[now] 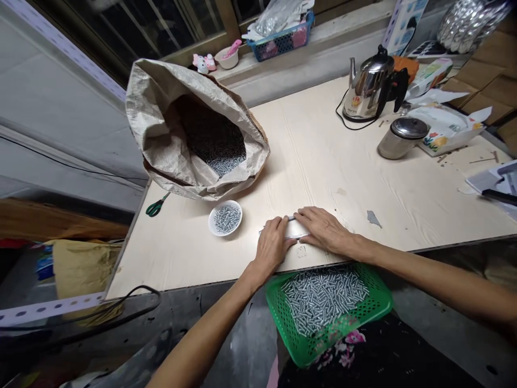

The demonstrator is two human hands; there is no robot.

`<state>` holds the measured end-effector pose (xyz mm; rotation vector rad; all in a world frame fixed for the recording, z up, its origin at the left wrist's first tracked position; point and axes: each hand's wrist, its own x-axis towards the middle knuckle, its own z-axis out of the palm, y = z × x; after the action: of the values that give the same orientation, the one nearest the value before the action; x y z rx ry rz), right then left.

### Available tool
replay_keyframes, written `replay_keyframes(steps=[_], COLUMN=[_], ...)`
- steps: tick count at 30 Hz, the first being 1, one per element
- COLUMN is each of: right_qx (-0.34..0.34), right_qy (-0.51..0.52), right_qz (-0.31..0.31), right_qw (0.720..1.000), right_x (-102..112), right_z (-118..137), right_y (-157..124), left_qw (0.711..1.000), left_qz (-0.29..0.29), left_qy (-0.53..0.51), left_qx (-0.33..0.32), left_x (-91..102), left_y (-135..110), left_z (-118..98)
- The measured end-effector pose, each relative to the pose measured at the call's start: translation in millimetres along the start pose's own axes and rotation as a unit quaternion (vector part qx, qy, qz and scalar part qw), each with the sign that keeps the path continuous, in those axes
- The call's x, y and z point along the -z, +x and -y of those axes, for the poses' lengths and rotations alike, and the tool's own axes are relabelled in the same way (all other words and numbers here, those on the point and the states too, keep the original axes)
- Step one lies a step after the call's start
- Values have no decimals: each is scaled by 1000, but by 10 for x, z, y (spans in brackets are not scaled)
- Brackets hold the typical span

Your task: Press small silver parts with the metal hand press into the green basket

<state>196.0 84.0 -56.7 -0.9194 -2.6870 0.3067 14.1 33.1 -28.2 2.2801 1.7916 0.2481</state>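
At the table's front edge, my left hand (pixel 272 241) and my right hand (pixel 322 229) grip a flat, pale piece with silvery long edges (pixel 295 236) from opposite ends. My fingers are bent over its far side, with the thumbs at the near side. Much of it is covered, so its exact kind cannot be made out. To the left of my left hand stands a white bowl (pixel 226 217) of small metal pins. Below the table edge, a green basket (pixel 288 339) on my lap holds many larger silvery metal pieces.
A large open sack (pixel 153 129) with small metal pieces inside stands at the back left. Green-handled scissors (pixel 155 208) lie near the left edge. An electric kettle (pixel 365 89), a lidded metal canister (pixel 398 141) and a grey scrap (pixel 373 218) are to the right.
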Motion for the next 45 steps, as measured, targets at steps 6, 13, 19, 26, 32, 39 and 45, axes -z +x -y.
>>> replay_keyframes(steps=[6,13,19,26,32,39,45], right_qx=[-37,-56,-41,-46,-69,-56,-57], right_qy=[15,-19,-41,-87,-106,-64,-7], right_qz=[-46,-58,-77,-58,-65,-36,-45], right_qw=[998,997,995,994,990,996,997], right_x=[-147,-268,-267,-182,-148,-139,-33], right_z=[119,197,207,287,315,299,333], right_y=[-352,-375,-357,-327,-316,-298,-360], left_qw=[967,962,957,965,941,937,967], left_qz=[-154,-50,117,160,103,30,-147], left_qy=[-120,-93,-102,-105,-209,-171,-189], left_qx=[162,251,246,181,247,304,89], left_x=[105,10,183,198,109,250,176], left_y=[-454,-554,-257,-321,-385,-458,-912], left_z=[297,355,413,525,447,388,-303])
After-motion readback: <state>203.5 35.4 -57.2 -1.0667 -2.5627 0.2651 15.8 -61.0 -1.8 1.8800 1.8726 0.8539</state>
